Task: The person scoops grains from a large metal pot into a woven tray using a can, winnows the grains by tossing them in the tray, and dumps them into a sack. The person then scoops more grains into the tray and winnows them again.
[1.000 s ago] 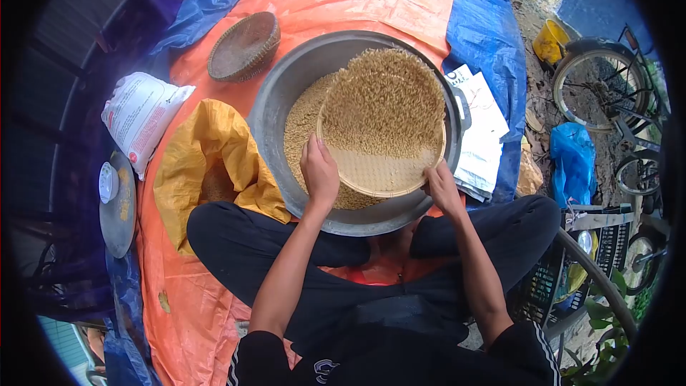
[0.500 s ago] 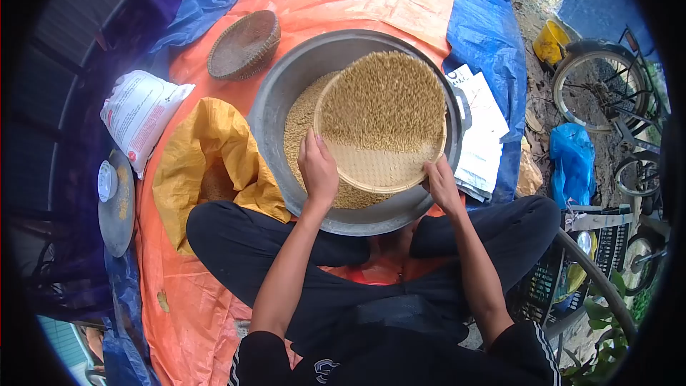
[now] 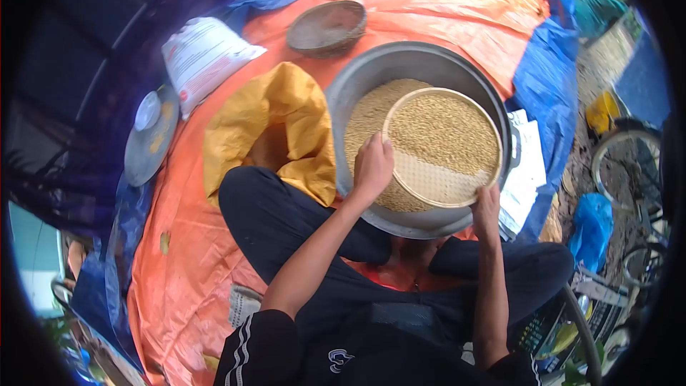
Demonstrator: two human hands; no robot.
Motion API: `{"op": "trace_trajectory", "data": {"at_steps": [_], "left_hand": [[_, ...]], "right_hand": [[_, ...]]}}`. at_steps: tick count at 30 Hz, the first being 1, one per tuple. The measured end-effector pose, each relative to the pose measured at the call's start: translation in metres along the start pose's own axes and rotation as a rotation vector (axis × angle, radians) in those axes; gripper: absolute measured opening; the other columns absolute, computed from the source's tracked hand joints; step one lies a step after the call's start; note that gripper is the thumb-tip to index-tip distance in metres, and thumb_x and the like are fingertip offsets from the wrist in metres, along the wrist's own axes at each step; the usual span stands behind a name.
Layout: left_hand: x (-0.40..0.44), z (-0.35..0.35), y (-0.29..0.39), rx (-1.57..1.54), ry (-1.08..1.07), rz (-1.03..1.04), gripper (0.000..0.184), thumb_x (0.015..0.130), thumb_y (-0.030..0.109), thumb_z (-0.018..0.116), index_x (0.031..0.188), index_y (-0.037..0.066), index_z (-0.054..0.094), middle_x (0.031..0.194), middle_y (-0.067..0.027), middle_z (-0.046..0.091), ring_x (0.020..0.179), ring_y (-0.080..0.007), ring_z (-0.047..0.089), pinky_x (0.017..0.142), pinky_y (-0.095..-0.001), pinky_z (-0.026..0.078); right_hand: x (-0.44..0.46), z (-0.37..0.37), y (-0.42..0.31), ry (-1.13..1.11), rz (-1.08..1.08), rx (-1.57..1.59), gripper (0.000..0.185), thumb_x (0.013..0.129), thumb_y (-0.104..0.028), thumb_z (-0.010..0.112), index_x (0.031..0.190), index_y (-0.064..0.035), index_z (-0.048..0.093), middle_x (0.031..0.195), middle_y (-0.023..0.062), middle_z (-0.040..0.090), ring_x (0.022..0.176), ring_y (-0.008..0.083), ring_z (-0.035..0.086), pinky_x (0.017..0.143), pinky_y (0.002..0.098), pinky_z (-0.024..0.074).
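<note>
A round woven tray (image 3: 432, 180) is held over a large grey basin (image 3: 371, 68), with grain (image 3: 450, 125) covering its far part and bare weave showing nearest me. My left hand (image 3: 374, 166) grips the tray's left rim. On the lower right rim, my right hand (image 3: 486, 209) is closed, fingers partly hidden. More grain (image 3: 371, 118) lies in the basin under and left of the tray. Beside the basin on the left stands an open yellow sack (image 3: 304, 111).
Beyond the basin lies an empty woven basket (image 3: 325, 28) on the orange tarp (image 3: 193, 243). A white sack (image 3: 207, 57) and a round lid (image 3: 153, 146) with a bowl are at left. White bags (image 3: 525, 164), a blue bag (image 3: 592, 229) and a bicycle are at right.
The view has turned and the scene sits differently in the frame. The grain, earlier blurred and spread up the tray, now rests in a flatter layer. Both hands still hold the rim.
</note>
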State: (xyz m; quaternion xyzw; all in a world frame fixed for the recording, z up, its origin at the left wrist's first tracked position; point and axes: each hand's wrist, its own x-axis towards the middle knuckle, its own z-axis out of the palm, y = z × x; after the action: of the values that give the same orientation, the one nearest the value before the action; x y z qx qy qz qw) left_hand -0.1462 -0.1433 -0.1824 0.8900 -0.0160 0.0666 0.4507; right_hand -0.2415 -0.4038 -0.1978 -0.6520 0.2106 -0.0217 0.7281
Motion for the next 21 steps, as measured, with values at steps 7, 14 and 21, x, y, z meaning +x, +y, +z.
{"op": "trace_trajectory", "data": {"at_steps": [7, 14, 21], "left_hand": [[-0.016, -0.151, 0.030, 0.370, 0.267, 0.047, 0.031, 0.089, 0.024, 0.062, 0.110, 0.001, 0.061, 0.089, -0.0139, 0.063, 0.076, -0.0263, 0.064, 0.070, -0.0384, 0.050], [-0.046, -0.317, -0.050, 0.947, 0.537, -0.250, 0.047, 0.086, 0.039, 0.061, 0.114, 0.001, 0.059, 0.100, -0.0144, 0.064, 0.091, -0.0327, 0.062, 0.078, -0.0426, 0.049], [-0.045, -0.352, -0.111, 0.710, -0.178, -0.764, 0.034, 0.072, 0.038, 0.068, 0.071, 0.004, 0.064, 0.077, -0.0142, 0.068, 0.076, -0.0332, 0.065, 0.070, -0.0431, 0.048]], "right_hand": [[-0.015, 0.044, -0.061, -0.217, -0.250, -0.150, 0.040, 0.093, -0.009, 0.038, 0.130, 0.0036, 0.045, 0.116, 0.0100, 0.057, 0.102, 0.0148, 0.056, 0.092, 0.0282, 0.0429], [-0.004, 0.108, -0.107, -0.430, -0.169, -0.334, 0.031, 0.094, -0.015, 0.045, 0.118, 0.0016, 0.055, 0.092, 0.0016, 0.055, 0.083, 0.0083, 0.050, 0.073, 0.0239, 0.0414], [0.035, 0.220, -0.078, -0.650, -0.161, -0.536, 0.027, 0.095, -0.022, 0.047, 0.099, 0.0030, 0.056, 0.077, 0.0030, 0.053, 0.066, 0.0131, 0.051, 0.057, 0.0277, 0.0434]]}}
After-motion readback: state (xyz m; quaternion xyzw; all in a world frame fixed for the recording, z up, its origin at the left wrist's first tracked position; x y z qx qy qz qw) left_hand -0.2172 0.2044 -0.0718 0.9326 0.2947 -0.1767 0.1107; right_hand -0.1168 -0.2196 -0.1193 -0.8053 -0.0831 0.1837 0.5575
